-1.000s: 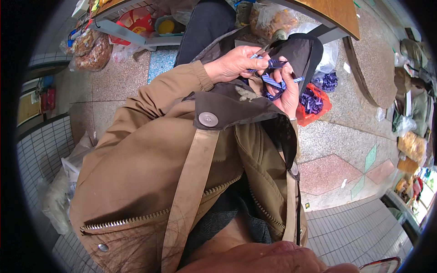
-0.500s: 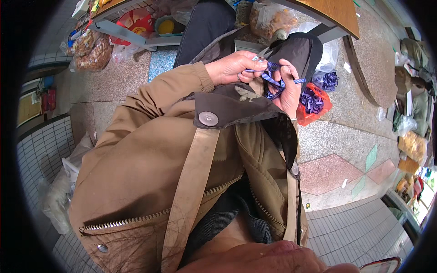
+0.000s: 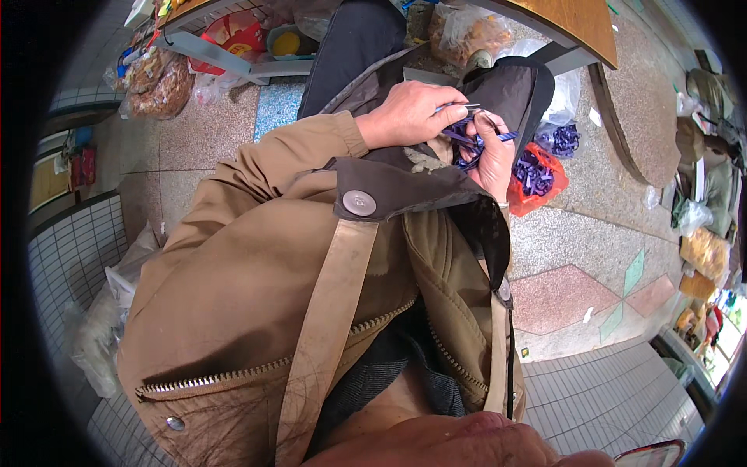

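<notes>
My left hand (image 3: 410, 115) is closed on a slim metal tool (image 3: 467, 105), whose thin shiny end points right above my right hand; its exact kind is too small to tell. My right hand (image 3: 495, 159) pinches a bundle of striped purple fabric strips (image 3: 464, 144), and one strip end sticks out to the right past its thumb. Both hands are close together over my lap, above the dark apron (image 3: 405, 187). Just right of my right hand, a red plastic bag (image 3: 554, 189) holds more purple strips (image 3: 535, 175).
A wooden table (image 3: 580, 27) stands ahead, its legs near my knees. Beyond the red bag lies another purple bundle (image 3: 566, 140) in clear plastic. A filled clear bag (image 3: 467, 35) is under the table, and a brown strip (image 3: 615, 124) curves along the floor at right.
My left hand has turned, back upward, and let go of the purple strip it was pinching. The metal tool now points right. My right hand stays nearly in place with the strips.
</notes>
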`<state>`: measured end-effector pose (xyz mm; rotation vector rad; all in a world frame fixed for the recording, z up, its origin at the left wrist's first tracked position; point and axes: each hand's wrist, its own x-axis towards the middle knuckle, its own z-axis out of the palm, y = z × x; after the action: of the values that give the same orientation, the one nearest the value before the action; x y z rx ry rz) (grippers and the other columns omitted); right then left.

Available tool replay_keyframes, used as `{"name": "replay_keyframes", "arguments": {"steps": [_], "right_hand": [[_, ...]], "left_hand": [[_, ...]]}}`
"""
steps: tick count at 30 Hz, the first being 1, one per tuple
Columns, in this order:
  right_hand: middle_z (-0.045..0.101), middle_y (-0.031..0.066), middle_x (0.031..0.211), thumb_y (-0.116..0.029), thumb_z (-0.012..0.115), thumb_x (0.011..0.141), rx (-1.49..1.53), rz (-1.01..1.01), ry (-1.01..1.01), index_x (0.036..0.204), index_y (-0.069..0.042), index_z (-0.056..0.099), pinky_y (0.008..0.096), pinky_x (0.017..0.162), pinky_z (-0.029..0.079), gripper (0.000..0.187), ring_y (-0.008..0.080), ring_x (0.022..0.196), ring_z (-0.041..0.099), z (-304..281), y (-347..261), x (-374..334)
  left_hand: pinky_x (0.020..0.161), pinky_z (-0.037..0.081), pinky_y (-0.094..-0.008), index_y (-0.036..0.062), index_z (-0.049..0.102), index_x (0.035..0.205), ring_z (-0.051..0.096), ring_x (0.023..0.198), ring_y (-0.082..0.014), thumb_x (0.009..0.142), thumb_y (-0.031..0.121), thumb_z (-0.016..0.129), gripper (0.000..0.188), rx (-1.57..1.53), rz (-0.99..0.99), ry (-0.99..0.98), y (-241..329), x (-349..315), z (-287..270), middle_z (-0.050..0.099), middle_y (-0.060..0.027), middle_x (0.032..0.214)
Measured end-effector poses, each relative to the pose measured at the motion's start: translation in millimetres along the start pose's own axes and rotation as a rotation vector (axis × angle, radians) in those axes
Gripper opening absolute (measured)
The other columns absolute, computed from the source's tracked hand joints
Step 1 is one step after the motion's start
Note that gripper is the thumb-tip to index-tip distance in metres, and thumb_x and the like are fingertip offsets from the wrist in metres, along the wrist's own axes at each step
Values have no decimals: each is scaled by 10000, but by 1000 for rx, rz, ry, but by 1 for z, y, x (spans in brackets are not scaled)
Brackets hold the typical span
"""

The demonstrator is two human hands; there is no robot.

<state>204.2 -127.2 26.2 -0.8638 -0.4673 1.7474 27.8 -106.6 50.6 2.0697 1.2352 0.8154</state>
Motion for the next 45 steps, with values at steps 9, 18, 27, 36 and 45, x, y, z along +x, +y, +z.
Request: {"name": "replay_keyframes", "arguments": {"steps": [9, 18, 27, 36, 45], "right_hand": [[633, 37, 761, -60, 629, 876, -77, -11, -39, 906, -54, 599, 180, 502, 400, 43, 70, 610, 555, 2, 1, -1], [635, 37, 770, -60, 615, 885, -3, -14, -60, 929, -47, 595, 172, 483, 407, 50, 65, 609, 566, 6, 3, -3], [645, 49, 786, -60, 618, 883, 15, 11, -80, 934, -56, 577, 179, 497, 424, 66, 75, 626, 576, 4, 2, -2], [635, 45, 810, -56, 616, 880, 6, -54, -74, 968, -40, 598, 175, 480, 403, 92, 64, 615, 546, 3, 8, -1], [595, 35, 731, -67, 593, 895, 72, 62, -99, 1078, -36, 588, 179, 457, 344, 186, 59, 548, 480, 14, 0, -4]], "left_hand": [[677, 520, -335, 40, 665, 1013, 666, 816, -299, 895, 237, 575, 247, -34, 57, 35, 2, 0, -1, 680, -143, 909], [703, 518, -311, 27, 662, 1038, 680, 824, -251, 910, 208, 559, 245, -160, 22, 4, -1, 0, 3, 687, -136, 925], [740, 497, -268, 12, 644, 1080, 630, 841, -101, 938, 194, 542, 252, -307, -74, -35, -4, -1, 6, 695, -88, 924], [652, 454, -243, -10, 616, 935, 539, 743, -51, 918, 219, 601, 230, -409, -123, -79, -8, -1, 9, 623, -12, 797], [416, 150, -203, 85, 603, 863, 223, 452, -10, 951, 262, 541, 206, -1211, -599, -346, -4, -2, -8, 330, 98, 561]]}}
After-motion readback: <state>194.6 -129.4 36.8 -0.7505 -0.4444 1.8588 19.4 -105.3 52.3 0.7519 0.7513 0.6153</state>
